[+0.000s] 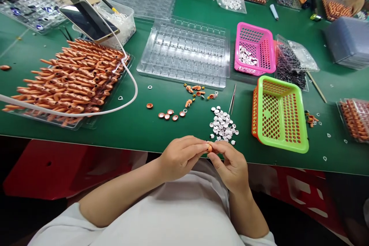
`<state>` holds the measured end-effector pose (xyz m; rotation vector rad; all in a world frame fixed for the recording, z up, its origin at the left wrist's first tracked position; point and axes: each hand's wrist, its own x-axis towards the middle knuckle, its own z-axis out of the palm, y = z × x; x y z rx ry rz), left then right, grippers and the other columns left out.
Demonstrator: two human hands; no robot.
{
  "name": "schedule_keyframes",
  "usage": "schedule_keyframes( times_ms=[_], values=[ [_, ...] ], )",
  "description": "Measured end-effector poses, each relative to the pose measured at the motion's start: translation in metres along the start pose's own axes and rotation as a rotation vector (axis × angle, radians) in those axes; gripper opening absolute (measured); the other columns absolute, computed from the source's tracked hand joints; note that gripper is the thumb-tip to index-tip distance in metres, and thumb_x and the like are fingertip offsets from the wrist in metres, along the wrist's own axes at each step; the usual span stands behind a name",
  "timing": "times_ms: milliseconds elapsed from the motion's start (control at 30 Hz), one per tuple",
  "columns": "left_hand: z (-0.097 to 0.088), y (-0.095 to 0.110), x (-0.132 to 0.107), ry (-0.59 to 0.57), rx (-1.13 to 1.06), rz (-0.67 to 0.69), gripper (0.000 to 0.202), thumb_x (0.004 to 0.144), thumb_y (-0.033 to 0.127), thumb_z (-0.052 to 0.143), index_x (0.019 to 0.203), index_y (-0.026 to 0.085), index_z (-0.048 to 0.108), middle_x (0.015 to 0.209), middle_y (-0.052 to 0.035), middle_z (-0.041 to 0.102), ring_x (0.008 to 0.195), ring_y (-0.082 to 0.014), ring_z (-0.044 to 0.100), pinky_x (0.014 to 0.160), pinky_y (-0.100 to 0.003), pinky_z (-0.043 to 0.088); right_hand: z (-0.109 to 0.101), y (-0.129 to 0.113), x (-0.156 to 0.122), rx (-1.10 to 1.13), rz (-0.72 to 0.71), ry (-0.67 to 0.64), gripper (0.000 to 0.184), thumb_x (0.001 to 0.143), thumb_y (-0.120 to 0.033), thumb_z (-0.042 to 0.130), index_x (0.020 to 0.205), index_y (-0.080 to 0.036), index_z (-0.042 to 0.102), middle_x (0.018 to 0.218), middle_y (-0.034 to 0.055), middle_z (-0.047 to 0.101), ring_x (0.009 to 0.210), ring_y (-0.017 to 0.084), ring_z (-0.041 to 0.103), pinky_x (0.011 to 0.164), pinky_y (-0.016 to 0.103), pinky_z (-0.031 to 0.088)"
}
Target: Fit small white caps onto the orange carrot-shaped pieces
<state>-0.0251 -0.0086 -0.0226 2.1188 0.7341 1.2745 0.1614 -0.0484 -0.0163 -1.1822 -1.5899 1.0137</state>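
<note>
My left hand [180,156] and my right hand [230,163] meet at the table's near edge, fingers pinched together on one small orange part [209,147]. Just beyond them lies a heap of small white discs [222,125]. Metal tweezers [232,98] lie past the discs. Several orange caps [170,114] and a few loose orange pieces [196,90] are scattered on the green table [150,123].
A tray piled with long orange parts [72,78] sits at left, a white cable [127,96] looping over it. Clear blister trays [186,52] lie at centre. A pink basket [255,48] and a green-orange basket [278,113] stand right. A phone [88,21] leans back left. Another person's hand [353,2] is at far right.
</note>
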Motion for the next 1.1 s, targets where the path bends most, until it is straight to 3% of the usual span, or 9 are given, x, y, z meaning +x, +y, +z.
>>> schedule_keyframes(
  times_ms=[500,933,1100],
  values=[
    [0.0,0.003,-0.005,-0.048,0.054,0.043,0.035,0.09,0.004,0.05,0.122,0.015,0.057,0.099,-0.0137,0.072,0.091,-0.0191,0.069,0.075,-0.03,0.06,0.007,-0.009,0.0,-0.041,-0.101,0.088,0.032,0.085,-0.004,0.063,0.109,-0.026,0.066,0.094,0.0043,0.069,0.082,0.018,0.065,0.072,0.033,0.055],
    [-0.001,0.002,-0.006,-0.056,0.071,0.069,0.035,0.088,0.002,0.052,0.121,0.014,0.058,0.099,-0.0148,0.071,0.09,-0.0212,0.069,0.073,-0.032,0.061,0.005,-0.012,0.002,0.002,-0.032,0.05,0.02,0.089,-0.012,0.06,0.104,-0.023,0.066,0.089,0.0044,0.066,0.08,0.018,0.062,0.071,0.032,0.052],
    [0.0,0.003,0.001,-0.043,-0.003,0.073,0.033,0.088,0.0,0.053,0.118,0.013,0.06,0.096,-0.0139,0.073,0.086,-0.0208,0.07,0.07,-0.029,0.06,0.006,-0.015,0.005,0.042,0.003,0.061,0.02,0.089,-0.01,0.058,0.101,-0.024,0.066,0.083,0.0027,0.063,0.076,0.017,0.059,0.068,0.031,0.049]
  ],
)
